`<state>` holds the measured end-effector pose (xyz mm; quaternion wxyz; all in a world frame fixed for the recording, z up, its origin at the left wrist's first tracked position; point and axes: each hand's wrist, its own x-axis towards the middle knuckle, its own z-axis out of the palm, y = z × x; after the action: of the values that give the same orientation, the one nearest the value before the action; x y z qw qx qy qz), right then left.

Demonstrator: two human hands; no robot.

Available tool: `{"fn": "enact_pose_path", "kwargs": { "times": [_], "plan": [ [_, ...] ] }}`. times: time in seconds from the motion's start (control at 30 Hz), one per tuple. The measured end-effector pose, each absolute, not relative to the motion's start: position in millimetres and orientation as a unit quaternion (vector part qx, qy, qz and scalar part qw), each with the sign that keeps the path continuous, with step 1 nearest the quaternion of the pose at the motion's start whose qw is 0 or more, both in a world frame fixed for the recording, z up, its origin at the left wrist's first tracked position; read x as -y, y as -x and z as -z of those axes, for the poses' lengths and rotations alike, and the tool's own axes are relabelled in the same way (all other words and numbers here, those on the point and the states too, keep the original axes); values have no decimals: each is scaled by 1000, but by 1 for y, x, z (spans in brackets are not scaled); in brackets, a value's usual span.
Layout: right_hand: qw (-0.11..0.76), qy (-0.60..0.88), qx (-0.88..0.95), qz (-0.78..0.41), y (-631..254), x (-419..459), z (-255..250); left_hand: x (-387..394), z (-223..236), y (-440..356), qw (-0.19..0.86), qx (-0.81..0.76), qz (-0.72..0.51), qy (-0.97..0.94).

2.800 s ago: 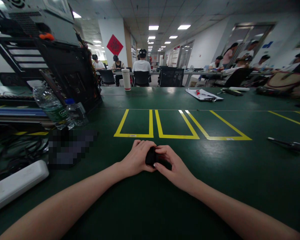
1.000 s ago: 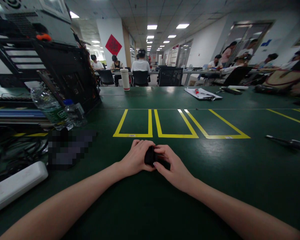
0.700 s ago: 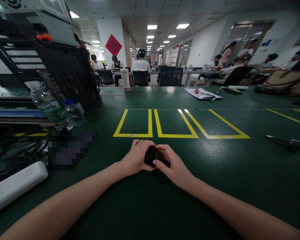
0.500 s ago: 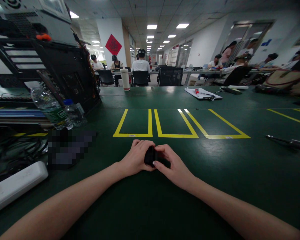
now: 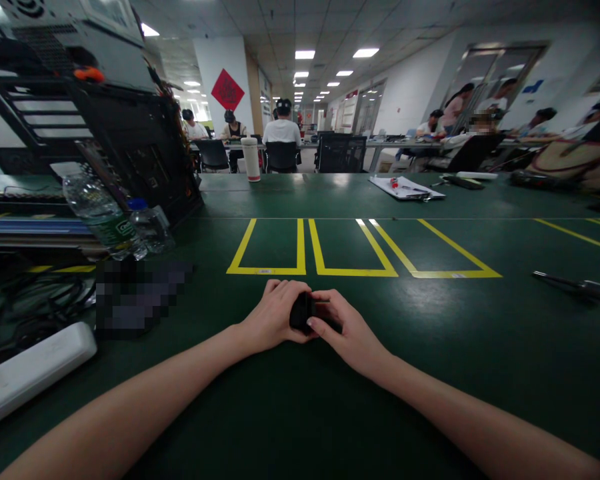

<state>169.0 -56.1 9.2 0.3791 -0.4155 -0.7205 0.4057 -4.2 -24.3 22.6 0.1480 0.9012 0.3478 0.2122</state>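
Observation:
Both my hands rest on the green table mat (image 5: pixel 430 347), just in front of the yellow taped boxes (image 5: pixel 350 267). Between them is a small black object (image 5: pixel 301 312), mostly hidden by fingers, so I cannot name it further. My left hand (image 5: pixel 273 317) curls round its left side. My right hand (image 5: pixel 347 333) pinches it from the right, thumb on its near edge.
At the left stand an open black computer case (image 5: pixel 140 153), two plastic water bottles (image 5: pixel 105 213), cables and a white power strip (image 5: pixel 30 370). A screwdriver (image 5: pixel 575 287) lies at the right. A clipboard (image 5: pixel 405 189) and white tumbler (image 5: pixel 252 159) sit farther back. Other people sit at distant tables.
Hardly anything differs: both hands stay on the black object, with only slight shifts of the right thumb and fingers.

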Motion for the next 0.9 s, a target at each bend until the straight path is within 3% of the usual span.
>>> {"fn": "enact_pose_path", "kwargs": {
  "times": [0.9],
  "plan": [
    [410,378,698,-448,-168,56,-4,19,-11,4,134,-345,-234,-899]
  ]
}}
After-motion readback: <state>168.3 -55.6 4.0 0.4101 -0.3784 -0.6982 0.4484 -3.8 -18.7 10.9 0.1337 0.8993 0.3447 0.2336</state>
